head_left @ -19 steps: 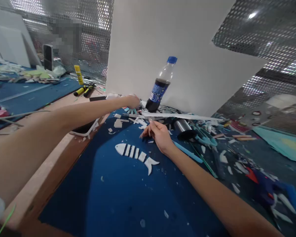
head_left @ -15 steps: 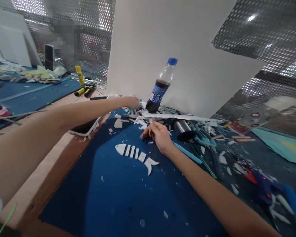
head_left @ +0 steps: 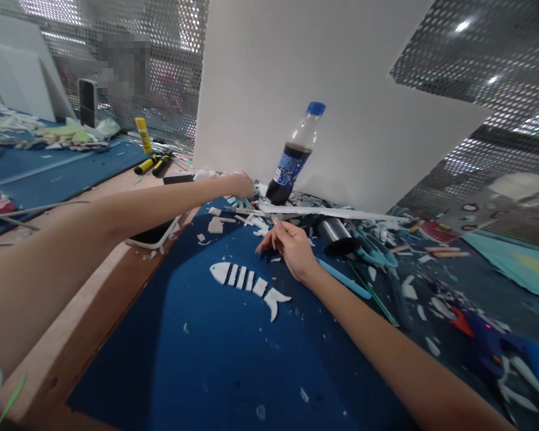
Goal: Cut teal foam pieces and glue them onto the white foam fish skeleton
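My left hand (head_left: 243,184) reaches into the scraps at the back of the mat, close to the base of a cola bottle (head_left: 290,163) that appears tilted. Its fingers are hidden from me. Just in front of a long white foam strip (head_left: 336,212), my right hand (head_left: 295,246) is held with its fingers curled and pinched; whatever lies between the fingertips is too small to make out. Below it, white foam pieces lie flat in the shape of a fish skeleton: a pointed head (head_left: 219,272), short bars (head_left: 241,278) and a forked tail (head_left: 275,299).
Blue cutting mat (head_left: 215,365) covers the near table. To the right are a metallic spool (head_left: 335,234), light-blue scissors (head_left: 377,250) and a glue gun (head_left: 489,344). A glue stick (head_left: 142,134), yellow-black handles (head_left: 155,163) and a phone (head_left: 87,103) stand or lie left. A white board (head_left: 341,78) rises behind.
The view has shifted very slightly. Both hands stay in nearly the same places, and the fish pieces keep their arrangement.
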Tool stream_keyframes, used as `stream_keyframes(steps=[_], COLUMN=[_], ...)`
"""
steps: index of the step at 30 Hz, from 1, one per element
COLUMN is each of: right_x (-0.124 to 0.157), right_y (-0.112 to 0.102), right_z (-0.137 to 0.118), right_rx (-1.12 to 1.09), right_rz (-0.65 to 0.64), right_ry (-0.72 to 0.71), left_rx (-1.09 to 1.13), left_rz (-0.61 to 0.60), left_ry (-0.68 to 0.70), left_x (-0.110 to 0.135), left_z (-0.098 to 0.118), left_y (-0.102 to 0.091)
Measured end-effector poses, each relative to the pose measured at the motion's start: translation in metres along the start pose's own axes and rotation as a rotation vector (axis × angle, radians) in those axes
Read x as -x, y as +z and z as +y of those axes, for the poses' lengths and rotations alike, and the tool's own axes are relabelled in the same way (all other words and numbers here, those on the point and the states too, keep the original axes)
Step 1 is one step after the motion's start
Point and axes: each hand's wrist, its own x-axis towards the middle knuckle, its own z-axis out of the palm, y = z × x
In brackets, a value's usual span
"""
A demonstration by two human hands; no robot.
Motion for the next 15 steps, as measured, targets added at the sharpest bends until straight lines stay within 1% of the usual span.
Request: stream_keyframes(steps=[3, 6, 9, 12, 15], right_x=[0.000, 0.001, 0.001, 0.001, 0.001], right_y=[0.000, 0.000, 0.000, 0.001, 0.002], right_z=[0.000, -0.001, -0.002, -0.003, -0.004], right_rx=[-0.013, -0.030, -0.034, -0.050, -0.063], right_rz=[-0.002, -0.004, 0.000, -0.001, 0.007], right_ry=[0.008, 0.016, 0.027, 0.028, 0.028], left_rx=[-0.085, -0.163, -0.231, -0.280, -0.281], left_rz=[-0.074, -0.081, -0.019, 0.082, 0.179], left_ry=[0.024, 0.048, 0.044, 0.010, -0.025], left_x=[0.002, 0.007, 0.014, 0.019, 0.020], left_z=[-0.001, -0.007, -0.018, -0.032, -0.039], left_y=[-0.001, -0.006, -0.018, -0.035, -0.052])
